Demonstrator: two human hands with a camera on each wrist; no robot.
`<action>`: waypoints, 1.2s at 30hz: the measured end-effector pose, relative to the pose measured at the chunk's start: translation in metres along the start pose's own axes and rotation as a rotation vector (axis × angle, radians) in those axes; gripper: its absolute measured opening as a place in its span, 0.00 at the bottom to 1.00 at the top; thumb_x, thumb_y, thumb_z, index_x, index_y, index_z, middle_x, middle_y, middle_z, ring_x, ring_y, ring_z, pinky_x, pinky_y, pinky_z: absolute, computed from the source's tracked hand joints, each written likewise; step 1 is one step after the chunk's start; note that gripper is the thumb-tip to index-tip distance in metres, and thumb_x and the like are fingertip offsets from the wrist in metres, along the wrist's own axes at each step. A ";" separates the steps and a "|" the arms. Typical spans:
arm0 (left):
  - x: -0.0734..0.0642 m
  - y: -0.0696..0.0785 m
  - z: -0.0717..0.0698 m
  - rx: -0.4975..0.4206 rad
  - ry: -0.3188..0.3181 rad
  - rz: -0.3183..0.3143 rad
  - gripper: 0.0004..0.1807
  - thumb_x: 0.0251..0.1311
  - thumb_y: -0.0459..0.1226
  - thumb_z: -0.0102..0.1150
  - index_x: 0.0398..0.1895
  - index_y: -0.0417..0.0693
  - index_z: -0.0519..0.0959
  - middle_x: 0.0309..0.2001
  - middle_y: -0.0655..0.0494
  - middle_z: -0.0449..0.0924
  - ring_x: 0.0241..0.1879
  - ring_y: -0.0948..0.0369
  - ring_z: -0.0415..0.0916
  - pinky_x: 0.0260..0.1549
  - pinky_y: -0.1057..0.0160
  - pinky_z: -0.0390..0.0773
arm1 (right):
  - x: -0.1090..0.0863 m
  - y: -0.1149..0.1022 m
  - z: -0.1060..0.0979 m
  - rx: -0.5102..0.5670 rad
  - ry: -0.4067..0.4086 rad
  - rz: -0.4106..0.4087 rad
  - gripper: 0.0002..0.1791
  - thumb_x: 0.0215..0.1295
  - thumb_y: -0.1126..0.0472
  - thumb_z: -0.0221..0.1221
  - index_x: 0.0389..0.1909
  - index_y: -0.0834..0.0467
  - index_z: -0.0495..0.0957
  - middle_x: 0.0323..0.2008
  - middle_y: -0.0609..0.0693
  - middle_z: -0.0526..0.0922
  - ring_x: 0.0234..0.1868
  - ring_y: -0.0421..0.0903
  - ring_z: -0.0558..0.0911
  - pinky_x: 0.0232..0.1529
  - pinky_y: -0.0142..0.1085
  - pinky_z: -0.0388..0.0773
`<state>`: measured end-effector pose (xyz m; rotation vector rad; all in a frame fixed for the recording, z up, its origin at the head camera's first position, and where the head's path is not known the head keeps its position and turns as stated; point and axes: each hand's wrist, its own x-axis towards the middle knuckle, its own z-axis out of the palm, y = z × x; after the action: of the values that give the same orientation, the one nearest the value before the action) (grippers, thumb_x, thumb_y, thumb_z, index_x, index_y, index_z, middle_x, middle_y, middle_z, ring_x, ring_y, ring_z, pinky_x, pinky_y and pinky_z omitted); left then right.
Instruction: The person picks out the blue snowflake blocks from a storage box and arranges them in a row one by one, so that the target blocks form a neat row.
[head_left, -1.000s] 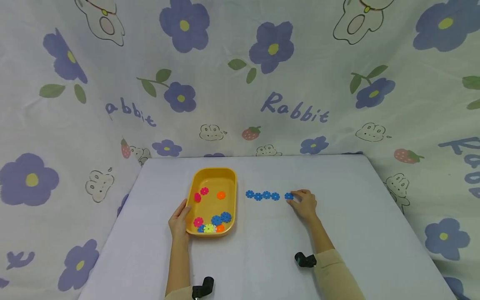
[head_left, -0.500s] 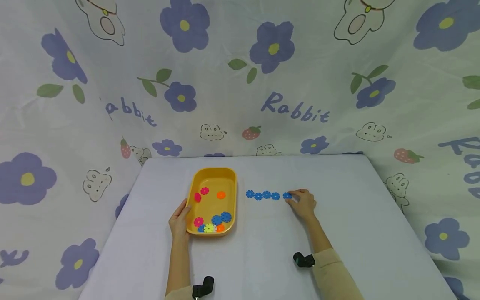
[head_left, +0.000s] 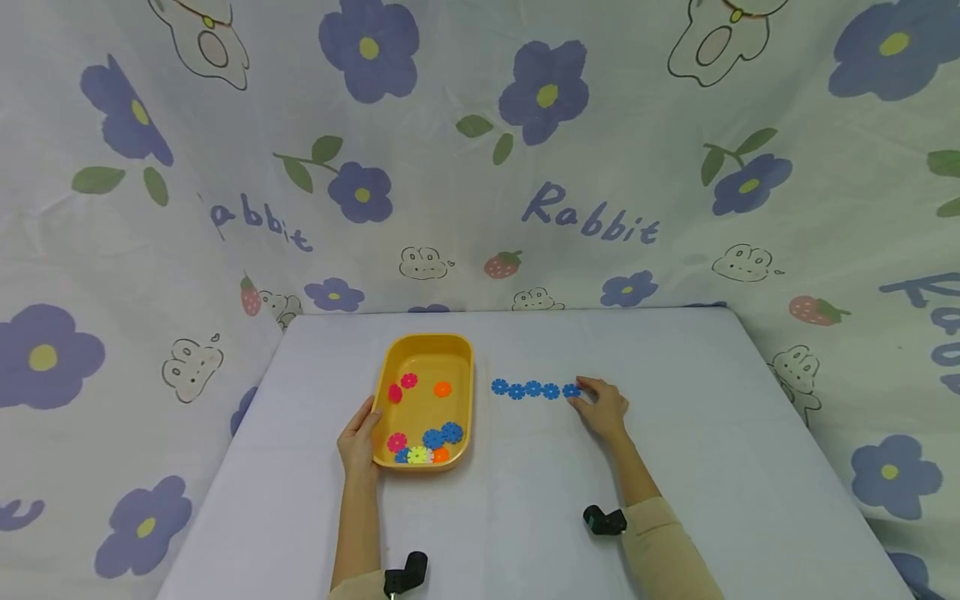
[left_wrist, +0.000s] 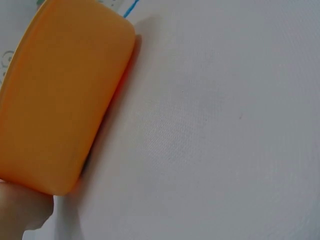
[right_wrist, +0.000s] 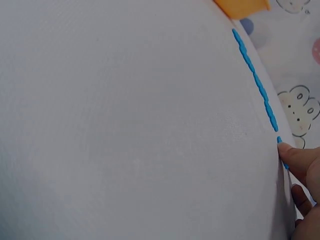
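Note:
A yellow tray [head_left: 467,400] stands on the white table, and my left hand [head_left: 357,437] grips its left side. In the left wrist view the tray's outer wall [left_wrist: 65,95] fills the upper left, with part of the hand [left_wrist: 22,210] under its corner. My right hand [head_left: 604,408] pinches a blue snowflake disc [head_left: 571,390] between thumb and fingers at the table. Directly to its left lies a wavy row of several blue snowflake discs [head_left: 533,388]. A narrow gap between this row [right_wrist: 257,82] and the held disc [right_wrist: 279,139] shows in the right wrist view.
Inside the tray lie pink discs [head_left: 397,442], orange discs [head_left: 442,389], blue discs [head_left: 433,438] and a yellow disc [head_left: 417,455]. A patterned cloth [head_left: 450,200] hangs behind and beside the white table [head_left: 540,500].
My right hand has slid slightly left with the blue snowflake disc, narrowing the gap to the row. The left hand and tray have stayed in place.

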<state>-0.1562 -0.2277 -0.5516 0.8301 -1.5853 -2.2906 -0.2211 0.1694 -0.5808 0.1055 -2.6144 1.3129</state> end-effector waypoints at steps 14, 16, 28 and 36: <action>-0.001 0.003 0.000 0.017 -0.005 -0.016 0.26 0.61 0.35 0.60 0.63 0.40 0.70 0.64 0.54 0.69 0.66 0.60 0.60 0.61 0.69 0.65 | -0.002 -0.002 0.004 0.062 0.047 -0.003 0.22 0.49 0.64 0.70 0.47 0.64 0.80 0.41 0.59 0.84 0.50 0.58 0.77 0.54 0.57 0.53; -0.002 0.004 0.000 0.014 -0.009 -0.018 0.26 0.61 0.35 0.59 0.63 0.40 0.69 0.64 0.54 0.69 0.66 0.60 0.60 0.62 0.69 0.65 | -0.003 -0.002 0.004 0.074 0.052 -0.006 0.22 0.49 0.64 0.70 0.47 0.65 0.79 0.41 0.59 0.84 0.50 0.58 0.77 0.55 0.56 0.53; -0.003 0.004 0.002 0.018 -0.020 -0.028 0.27 0.61 0.36 0.59 0.64 0.41 0.69 0.66 0.51 0.66 0.67 0.60 0.59 0.62 0.68 0.64 | -0.013 -0.010 -0.003 0.196 0.046 0.108 0.24 0.54 0.67 0.66 0.54 0.67 0.75 0.49 0.62 0.80 0.53 0.57 0.74 0.59 0.50 0.68; -0.003 0.004 0.002 0.025 -0.008 -0.029 0.27 0.61 0.37 0.60 0.63 0.41 0.69 0.66 0.51 0.66 0.67 0.60 0.59 0.62 0.68 0.63 | -0.013 -0.029 0.005 0.357 0.033 0.039 0.23 0.54 0.68 0.66 0.51 0.71 0.76 0.47 0.64 0.80 0.47 0.60 0.77 0.46 0.29 0.77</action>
<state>-0.1556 -0.2262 -0.5464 0.8565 -1.6192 -2.3004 -0.2048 0.1474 -0.5634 0.0878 -2.3391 1.7654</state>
